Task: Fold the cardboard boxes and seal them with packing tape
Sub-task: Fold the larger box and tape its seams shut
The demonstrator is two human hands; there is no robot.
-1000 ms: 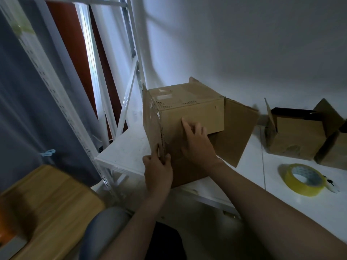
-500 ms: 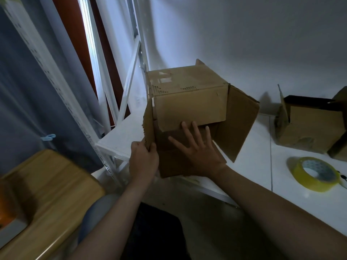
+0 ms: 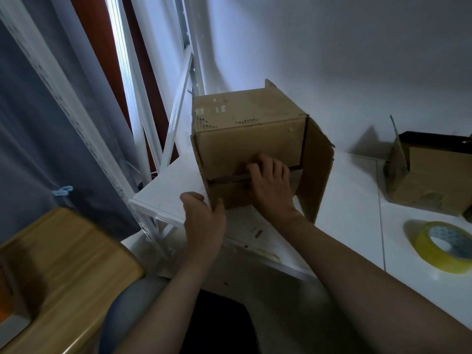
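The cardboard box (image 3: 245, 139) lies on its side on the white table (image 3: 352, 226), its flapped end turned toward the person. The right hand (image 3: 270, 185) lies flat against that end, fingers (image 3: 265, 163) close together and curled a little, their tips on the upper flap just above the dark seam where the upper and lower flaps meet. It presses rather than grips; nothing is pinched in it. Directly right of this hand, a side flap (image 3: 316, 169) stands swung outward, its lower edge touching the table.

The left hand (image 3: 204, 218) is below and left of the right one, at the box's lower left corner. Its thumb lies on the front face and the fingers go around the left edge, so it clamps that corner of cardboard; the fingertips behind the edge are hidden.

Well to the right of the right hand, near the frame's edge, a roll of yellow packing tape (image 3: 444, 246) lies flat on the table. Beyond it, against the wall, a second cardboard box (image 3: 431, 185) sits with its flaps open. Left of the left hand, white shelving uprights (image 3: 143, 118) rise beside a grey curtain (image 3: 38, 139), and a wooden surface (image 3: 66, 272) lies low at the left.
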